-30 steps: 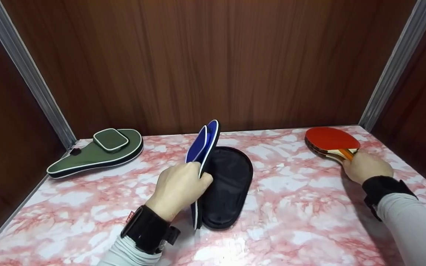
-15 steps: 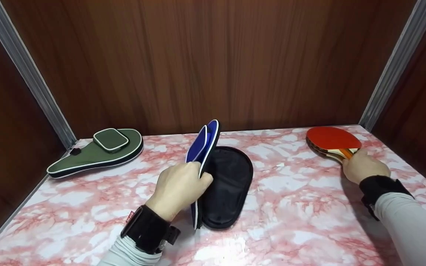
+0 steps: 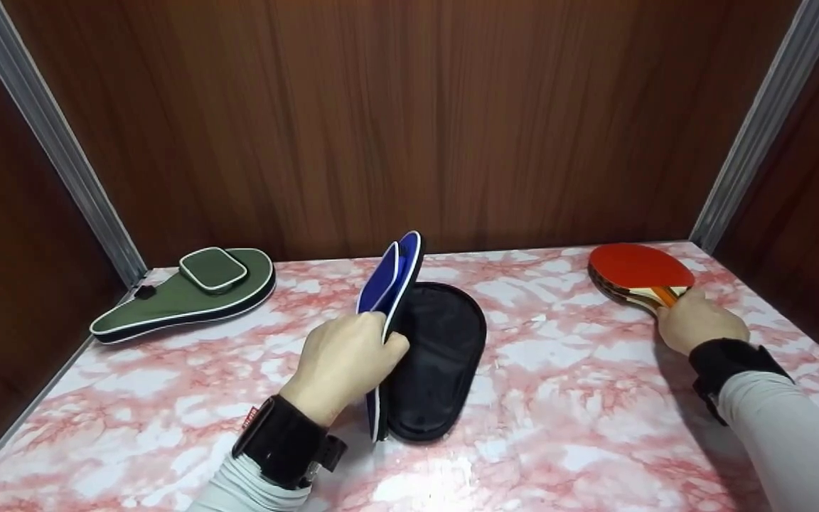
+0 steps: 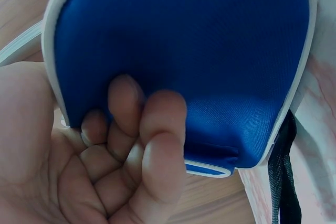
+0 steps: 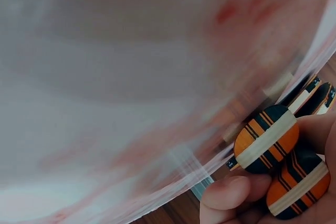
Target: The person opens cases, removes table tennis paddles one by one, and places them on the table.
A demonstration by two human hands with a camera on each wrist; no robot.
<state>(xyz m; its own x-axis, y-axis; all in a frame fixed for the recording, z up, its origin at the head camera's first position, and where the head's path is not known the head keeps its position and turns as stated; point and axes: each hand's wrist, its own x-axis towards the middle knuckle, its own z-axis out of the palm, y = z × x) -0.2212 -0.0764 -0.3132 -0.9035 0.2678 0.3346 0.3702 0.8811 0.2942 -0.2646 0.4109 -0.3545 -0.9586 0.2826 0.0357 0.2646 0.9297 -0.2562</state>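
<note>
In the head view my left hand (image 3: 349, 363) grips the raised lid of a blue paddle case (image 3: 379, 281) with white piping, thumb on its inner side. The case's black inside (image 3: 441, 355) lies face up on the table, to the right of the lid. The left wrist view shows curled fingers (image 4: 163, 124) at the lid's blue outer face. Far to the right, my right hand (image 3: 704, 323) holds two stacked table tennis paddles (image 3: 640, 267) by their handles, the upper one red side up. Their striped handle ends (image 5: 265, 139) appear in the right wrist view.
A green paddle case (image 3: 168, 306) with a small pocket lies at the back left. Brown wood-grain panels (image 3: 409, 128) with grey metal corner posts (image 3: 758, 117) enclose the pink-and-white marbled table (image 3: 552, 412) at the back and sides.
My right wrist has shifted slightly left, while the paddles have moved very slightly right. My left hand and the blue case stay as they were.
</note>
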